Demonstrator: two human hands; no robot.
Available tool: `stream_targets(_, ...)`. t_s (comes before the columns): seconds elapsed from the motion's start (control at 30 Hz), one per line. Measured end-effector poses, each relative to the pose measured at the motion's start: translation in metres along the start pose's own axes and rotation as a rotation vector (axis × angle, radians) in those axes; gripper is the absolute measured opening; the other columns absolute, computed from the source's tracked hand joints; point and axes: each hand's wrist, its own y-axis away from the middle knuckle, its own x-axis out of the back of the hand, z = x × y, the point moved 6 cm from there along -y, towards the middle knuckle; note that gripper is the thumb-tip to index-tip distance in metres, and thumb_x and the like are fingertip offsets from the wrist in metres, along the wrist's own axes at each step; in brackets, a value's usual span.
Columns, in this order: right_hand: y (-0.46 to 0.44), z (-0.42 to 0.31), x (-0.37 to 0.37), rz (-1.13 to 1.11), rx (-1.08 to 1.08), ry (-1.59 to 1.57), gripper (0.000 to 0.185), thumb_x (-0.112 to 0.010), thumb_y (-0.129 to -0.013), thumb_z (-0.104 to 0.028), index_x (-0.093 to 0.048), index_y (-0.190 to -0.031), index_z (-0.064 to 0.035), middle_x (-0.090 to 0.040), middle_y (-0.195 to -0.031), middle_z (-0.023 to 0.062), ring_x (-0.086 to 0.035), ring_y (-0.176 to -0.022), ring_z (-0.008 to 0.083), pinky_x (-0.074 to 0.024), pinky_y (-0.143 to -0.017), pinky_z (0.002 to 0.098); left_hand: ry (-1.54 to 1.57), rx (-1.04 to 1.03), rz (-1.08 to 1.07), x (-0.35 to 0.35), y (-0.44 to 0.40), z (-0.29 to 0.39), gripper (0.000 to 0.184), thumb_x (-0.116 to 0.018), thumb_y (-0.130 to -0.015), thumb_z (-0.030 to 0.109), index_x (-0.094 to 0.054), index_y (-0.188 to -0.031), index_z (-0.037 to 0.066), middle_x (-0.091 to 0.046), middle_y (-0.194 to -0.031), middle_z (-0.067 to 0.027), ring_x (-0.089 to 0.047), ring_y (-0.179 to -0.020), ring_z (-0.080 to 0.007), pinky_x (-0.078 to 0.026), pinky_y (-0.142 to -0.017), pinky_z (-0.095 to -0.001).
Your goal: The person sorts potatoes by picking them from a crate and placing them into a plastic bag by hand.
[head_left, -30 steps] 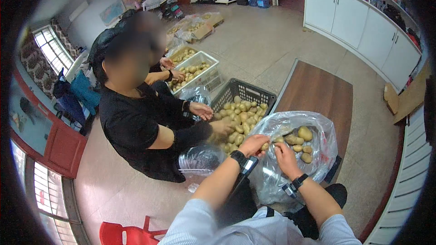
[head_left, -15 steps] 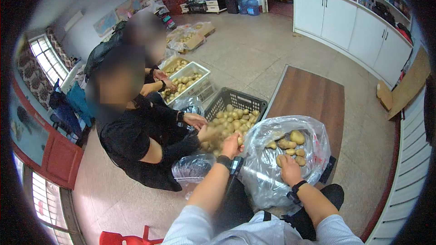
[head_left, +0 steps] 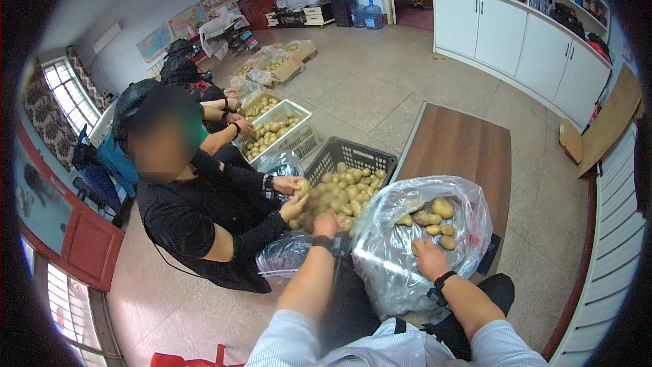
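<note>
My left hand (head_left: pixel 327 224) is over the near edge of a dark crate (head_left: pixel 334 151) filled with potatoes (head_left: pixel 353 189). Motion smears its fingers, so what they hold does not show. Inside a clear plastic bag (head_left: pixel 384 268), my right hand (head_left: pixel 430 259) has its fingers closed around a potato (head_left: pixel 415 249), partly hidden by the hand. Beyond it in the bag lie several loose potatoes (head_left: pixel 442 208), some of them knobbly. The bag stands open in front of my knees.
On the left, a person in black holds a potato (head_left: pixel 301 188) over the crate. A white crate (head_left: pixel 299 134) of potatoes stands behind, with other people working beside it. A brown board (head_left: pixel 462 153) lies beyond the bag. White cabinets (head_left: pixel 502 27) line the far right.
My left hand has moved left and down over the crate. My right hand has drawn slightly nearer to me, away from the bag's potatoes. The neighbour's hands now hold a potato.
</note>
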Motion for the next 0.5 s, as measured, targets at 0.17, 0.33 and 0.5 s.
stream_targets(0.17,0.007,0.001,0.003,0.012,-0.061,-0.108,0.047,-0.063,-0.076,-0.014,-0.049,-0.121,-0.0172,-0.053,-0.107,0.0187,-0.059,-0.091,0.0400,-0.0495,-0.078,0.0476,-1.494,-0.528,0.097,-0.004,-0.009,0.015,0.035,-0.071,-0.072,0.038,-0.067,-0.085,0.006,-0.066,-0.079,-0.0155,-0.064,-0.075,-0.0323,-0.050,-0.067,-0.0430)
stream_targets(0.33,0.010,0.021,-0.016,0.021,-0.186,-0.256,0.049,-0.066,-0.075,-0.016,-0.049,-0.122,-0.0157,-0.056,-0.107,0.0212,-0.057,-0.097,0.0407,-0.0480,-0.084,0.0462,-1.594,-0.432,0.138,-0.007,0.007,0.026,0.044,-0.070,-0.072,0.046,-0.069,-0.088,0.005,-0.067,-0.082,-0.0161,-0.064,-0.081,-0.0327,-0.050,-0.072,-0.0430)
stream_targets(0.5,0.004,0.053,-0.052,0.172,-0.156,-0.617,0.051,-0.063,-0.081,-0.022,-0.044,-0.128,-0.0142,-0.059,-0.098,0.0178,-0.061,-0.093,0.0364,-0.0497,-0.080,0.0413,-1.443,-0.598,0.193,-0.013,0.021,0.036,0.032,-0.065,-0.082,0.031,-0.064,-0.095,0.003,-0.065,-0.089,-0.0159,-0.065,-0.077,-0.0324,-0.052,-0.066,-0.0425)
